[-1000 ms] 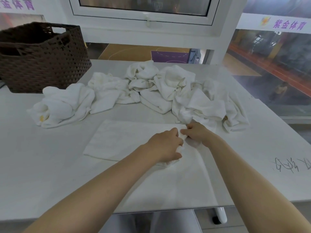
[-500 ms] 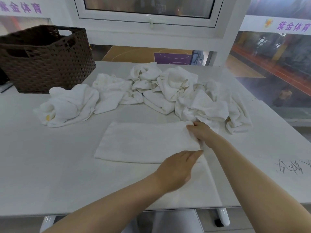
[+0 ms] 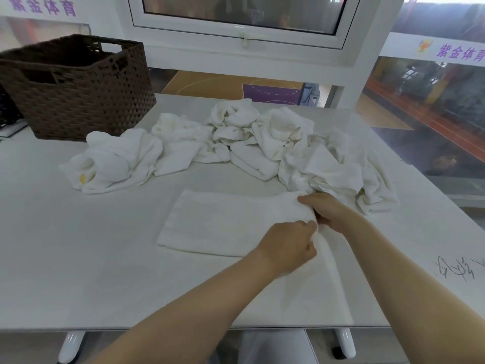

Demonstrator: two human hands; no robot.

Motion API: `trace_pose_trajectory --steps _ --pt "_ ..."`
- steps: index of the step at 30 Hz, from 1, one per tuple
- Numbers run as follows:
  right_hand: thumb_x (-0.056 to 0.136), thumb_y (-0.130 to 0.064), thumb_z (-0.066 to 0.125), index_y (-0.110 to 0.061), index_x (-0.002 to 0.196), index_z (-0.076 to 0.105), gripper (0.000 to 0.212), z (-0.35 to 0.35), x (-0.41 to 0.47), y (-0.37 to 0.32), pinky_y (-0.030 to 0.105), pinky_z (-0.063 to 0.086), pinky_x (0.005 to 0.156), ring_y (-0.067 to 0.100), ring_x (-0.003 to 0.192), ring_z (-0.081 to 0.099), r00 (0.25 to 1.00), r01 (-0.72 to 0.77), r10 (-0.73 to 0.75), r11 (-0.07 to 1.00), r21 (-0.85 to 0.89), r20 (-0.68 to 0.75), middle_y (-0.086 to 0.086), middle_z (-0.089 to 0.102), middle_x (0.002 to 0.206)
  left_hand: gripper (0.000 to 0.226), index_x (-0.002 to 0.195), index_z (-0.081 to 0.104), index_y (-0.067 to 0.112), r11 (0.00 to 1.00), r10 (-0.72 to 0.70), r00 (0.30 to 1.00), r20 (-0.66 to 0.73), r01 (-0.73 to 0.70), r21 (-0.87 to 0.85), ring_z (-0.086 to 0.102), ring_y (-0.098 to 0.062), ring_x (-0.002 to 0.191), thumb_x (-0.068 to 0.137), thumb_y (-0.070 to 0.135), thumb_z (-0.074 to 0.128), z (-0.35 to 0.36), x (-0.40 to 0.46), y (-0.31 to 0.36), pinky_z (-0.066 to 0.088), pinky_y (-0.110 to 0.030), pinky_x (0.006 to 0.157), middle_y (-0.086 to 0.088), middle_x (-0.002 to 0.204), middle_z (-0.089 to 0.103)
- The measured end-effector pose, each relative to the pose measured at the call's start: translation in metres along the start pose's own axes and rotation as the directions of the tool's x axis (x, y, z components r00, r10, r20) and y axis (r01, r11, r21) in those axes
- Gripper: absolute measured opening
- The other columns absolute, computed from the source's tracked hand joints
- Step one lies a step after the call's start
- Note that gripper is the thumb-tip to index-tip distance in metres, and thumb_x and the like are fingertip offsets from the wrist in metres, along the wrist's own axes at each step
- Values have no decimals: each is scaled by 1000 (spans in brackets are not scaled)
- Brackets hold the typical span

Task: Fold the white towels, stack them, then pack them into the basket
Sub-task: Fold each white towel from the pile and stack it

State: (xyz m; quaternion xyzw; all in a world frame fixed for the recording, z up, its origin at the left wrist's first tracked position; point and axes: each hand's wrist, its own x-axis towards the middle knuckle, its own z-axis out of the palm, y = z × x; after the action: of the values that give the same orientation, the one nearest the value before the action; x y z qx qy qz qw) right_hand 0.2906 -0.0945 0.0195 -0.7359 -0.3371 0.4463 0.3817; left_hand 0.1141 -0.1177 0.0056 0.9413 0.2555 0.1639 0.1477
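A white towel (image 3: 225,222) lies flat on the white table (image 3: 78,258) in front of me, partly folded, with one part running toward the near edge. My left hand (image 3: 286,248) pinches the towel's cloth near its right end. My right hand (image 3: 325,208) grips the same end just behind it, fingers curled into the fabric. Several crumpled white towels (image 3: 262,143) lie in a row behind. The brown woven basket (image 3: 78,88) stands at the back left, and what it holds is hidden from me.
A window frame (image 3: 241,40) and wall rise behind the table. Handwriting (image 3: 456,271) marks the tabletop at the right. The table's near edge runs just under my forearms, with white legs (image 3: 70,345) below.
My left hand, flat on the towel half a second ago, has curled and now pinches the cloth beside my right hand. The camera has shifted slightly.
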Motion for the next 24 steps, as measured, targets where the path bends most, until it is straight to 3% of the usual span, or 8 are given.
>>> trace_pose_trajectory --steps 2,4,6,9,13,17,21,24 --pt "91 -24 66 -6 113 64 29 3 -3 -9 32 57 68 23 88 69 999 -12 1 979 206 51 11 72 102 17 83 36 15 938 -125 988 -89 88 -336 38 -14 57 91 20 50 -16 -10 -7 28 -29 54 4 68 41" --pt "89 -20 66 -9 99 65 16 15 -8 -25 26 51 56 18 71 61 998 -10 -12 943 333 62 7 65 85 19 80 37 15 739 -313 942 -125 158 -655 37 -8 57 93 18 50 -29 -22 -13 30 -22 53 7 66 40" --pt "81 -20 72 -12 85 63 13 36 -11 -47 27 46 62 18 67 53 999 34 -43 927 373 14 5 57 77 16 81 42 16 507 -469 877 -103 172 -845 43 -5 62 94 16 50 -39 -36 -18 37 -20 59 9 69 44" --pt "63 -29 78 -10 91 62 37 79 -19 -81 38 43 72 26 79 51 990 140 -144 939 315 -11 9 55 81 13 81 47 20 343 -571 818 -77 152 -927 57 -13 77 91 25 53 -51 -58 -26 52 -41 76 7 76 52" --pt "80 -16 67 -15 72 46 22 135 -27 -114 26 31 49 18 56 39 943 331 -325 941 75 -77 7 41 64 12 86 47 15 240 -656 750 -87 98 -966 71 -13 88 96 17 53 -67 -90 -42 55 -41 87 9 83 63" --pt "79 -18 64 -13 83 50 15 185 -28 -127 32 39 61 20 65 47 905 401 -418 901 -167 -81 5 51 72 14 85 44 14 321 -738 651 -180 102 -942 65 -12 74 97 16 52 -74 -125 -66 55 -36 74 5 78 57" --pt "81 -20 62 -14 88 50 16 223 -32 -126 30 37 60 16 66 47 876 446 -481 775 -448 40 -2 51 75 24 74 36 18 548 -750 604 -269 341 -763 33 -8 57 89 21 54 -74 -158 -93 30 -26 56 11 64 38" --pt "80 -21 61 -15 87 46 17 247 -32 -122 29 35 57 17 69 48 878 450 -467 728 -518 106 -2 51 77 30 67 33 20 647 -735 578 -355 442 -621 30 -7 58 86 13 55 -74 -174 -106 25 -19 54 8 67 36"
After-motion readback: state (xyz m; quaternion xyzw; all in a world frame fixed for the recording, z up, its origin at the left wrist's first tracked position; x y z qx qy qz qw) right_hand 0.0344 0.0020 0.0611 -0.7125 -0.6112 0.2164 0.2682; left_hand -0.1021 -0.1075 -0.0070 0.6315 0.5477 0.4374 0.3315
